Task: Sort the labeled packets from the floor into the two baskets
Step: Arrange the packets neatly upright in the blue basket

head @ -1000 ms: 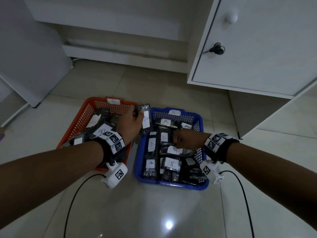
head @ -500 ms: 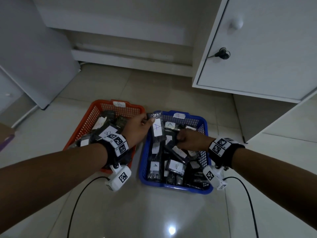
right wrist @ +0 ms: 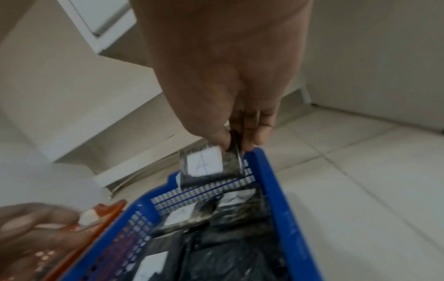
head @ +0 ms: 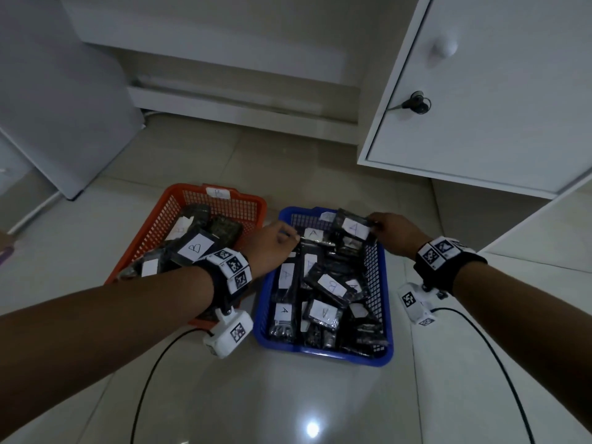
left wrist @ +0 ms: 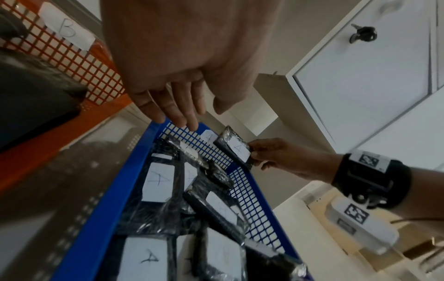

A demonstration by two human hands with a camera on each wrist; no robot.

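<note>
An orange basket [head: 153, 238] tagged B stands left of a blue basket [head: 266, 302] tagged A; both hold several black packets with white labels. My right hand [head: 373, 225] pinches one packet marked A [head: 352, 229] by its edge above the blue basket's far right corner. The pinch on this packet [right wrist: 204, 165] shows plainly in the right wrist view. My left hand [head: 288, 238] hovers over the blue basket's far left corner with fingers [left wrist: 177, 114] straight and nothing in them. One packet marked B [head: 331, 285] lies among the A packets in the blue basket.
A white cabinet [head: 480, 91] with a key in its door [head: 416, 104] overhangs the floor at the right. A white panel [head: 64, 107] leans at the left. Black cables [head: 144, 379] trail over the glossy tiles near me.
My left hand has let go of the A packet it held and now hangs empty. My right hand rose from inside the blue basket to its far right corner, holding an A packet.
</note>
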